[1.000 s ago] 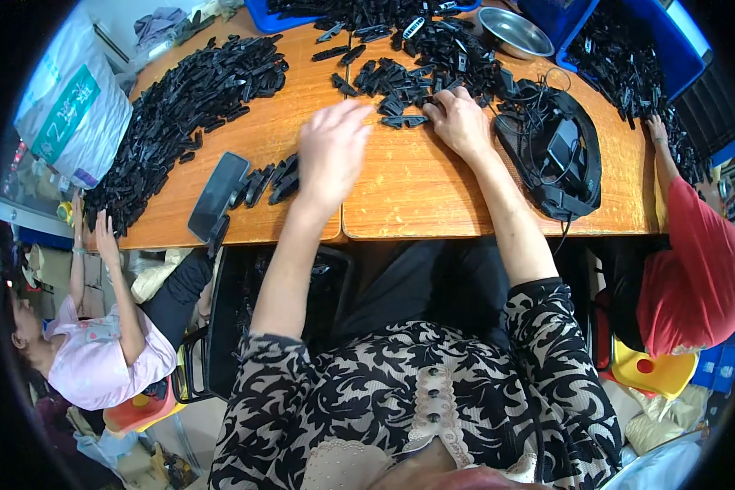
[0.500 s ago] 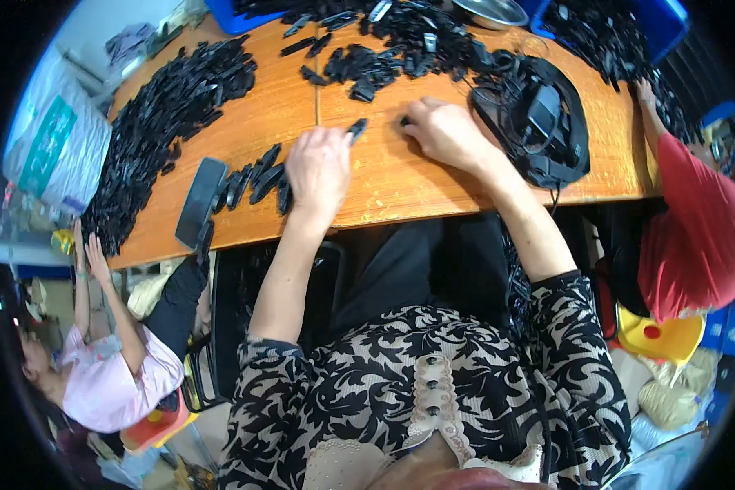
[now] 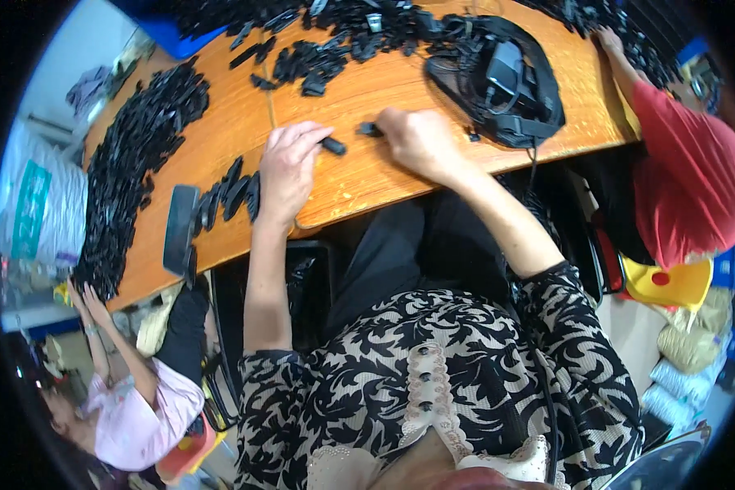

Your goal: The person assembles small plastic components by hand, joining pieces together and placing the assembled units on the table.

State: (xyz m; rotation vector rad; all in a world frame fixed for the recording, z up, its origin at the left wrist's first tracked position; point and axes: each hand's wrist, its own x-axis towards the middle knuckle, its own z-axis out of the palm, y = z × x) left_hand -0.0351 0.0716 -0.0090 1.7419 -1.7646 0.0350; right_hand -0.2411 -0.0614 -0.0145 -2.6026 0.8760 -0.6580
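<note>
My left hand (image 3: pixel 288 167) rests on the orange wooden table (image 3: pixel 359 175) and pinches a small black plastic part (image 3: pixel 332 146) at its fingertips. A short way to the right, my right hand (image 3: pixel 416 140) is closed on another small black part (image 3: pixel 369 129) that pokes out past the fingers. A short row of similar black pieces (image 3: pixel 230 194) lies just left of my left hand. Further back, a loose pile of black parts (image 3: pixel 318 61) spreads over the table.
A black tangle of straps with a device (image 3: pixel 502 77) lies right of my right hand. A long heap of black parts (image 3: pixel 135 155) and a flat black phone-like slab (image 3: pixel 180 229) are at left. A person in pink (image 3: pixel 139 400) sits lower left, one in red (image 3: pixel 686 171) at right.
Both hands have drawn back from the pile toward the near table edge, each now with a small black part. The view has tilted downward.
</note>
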